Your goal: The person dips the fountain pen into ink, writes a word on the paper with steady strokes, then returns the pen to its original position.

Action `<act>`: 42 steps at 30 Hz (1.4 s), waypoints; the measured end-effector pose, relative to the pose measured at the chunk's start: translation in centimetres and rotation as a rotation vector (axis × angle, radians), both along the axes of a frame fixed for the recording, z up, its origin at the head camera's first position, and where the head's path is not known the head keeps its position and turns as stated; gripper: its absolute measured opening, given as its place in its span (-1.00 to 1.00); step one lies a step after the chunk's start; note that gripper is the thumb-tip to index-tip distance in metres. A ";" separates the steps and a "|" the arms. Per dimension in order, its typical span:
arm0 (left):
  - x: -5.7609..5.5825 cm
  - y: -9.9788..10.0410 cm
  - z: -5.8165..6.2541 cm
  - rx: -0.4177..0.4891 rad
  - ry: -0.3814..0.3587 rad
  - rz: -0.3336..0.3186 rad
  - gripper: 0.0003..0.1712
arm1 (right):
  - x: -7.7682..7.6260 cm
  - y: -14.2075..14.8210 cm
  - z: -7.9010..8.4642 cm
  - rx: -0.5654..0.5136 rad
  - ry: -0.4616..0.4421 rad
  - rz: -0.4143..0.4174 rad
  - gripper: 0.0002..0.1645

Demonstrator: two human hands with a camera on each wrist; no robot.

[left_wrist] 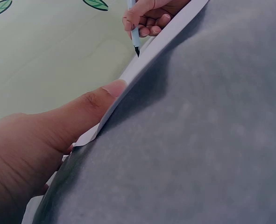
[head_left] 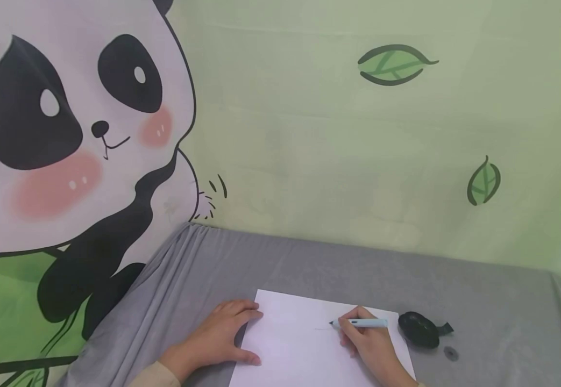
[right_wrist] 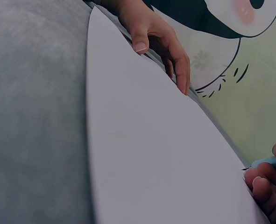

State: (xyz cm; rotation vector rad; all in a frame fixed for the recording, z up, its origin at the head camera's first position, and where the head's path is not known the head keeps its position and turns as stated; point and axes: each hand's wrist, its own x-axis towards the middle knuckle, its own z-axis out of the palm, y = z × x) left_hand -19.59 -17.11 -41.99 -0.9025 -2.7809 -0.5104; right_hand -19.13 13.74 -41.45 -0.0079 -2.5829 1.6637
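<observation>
A sheet of white paper (head_left: 280, 344) lies on the grey cloth. My right hand (head_left: 369, 341) pinches a light blue fountain pen (head_left: 369, 323). Its dark nib is at the paper, beside a faint short line (head_left: 321, 329) in the upper part. Along the sheet's left edge rests my left hand (head_left: 217, 333), thumb and fingertips spread on the margin. In the left wrist view the left thumb (left_wrist: 93, 102) lies straight on the paper's edge, and the pen (left_wrist: 135, 37) points down beyond it. The right wrist view shows the left hand (right_wrist: 156, 42) across the sheet.
Right of the paper lies a glossy black oval object (head_left: 418, 329) with a short dark tab. A small grey disc (head_left: 451, 353) sits just below it. Grey cloth (head_left: 503, 322) covers the surface. Behind hangs a pale green backdrop (head_left: 299, 134) with a panda and leaves.
</observation>
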 end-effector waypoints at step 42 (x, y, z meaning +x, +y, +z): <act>0.1 -0.1 0.2 -0.001 -0.015 -0.002 -0.06 | 0.2 0.0 0.0 -0.014 -0.008 0.023 -0.88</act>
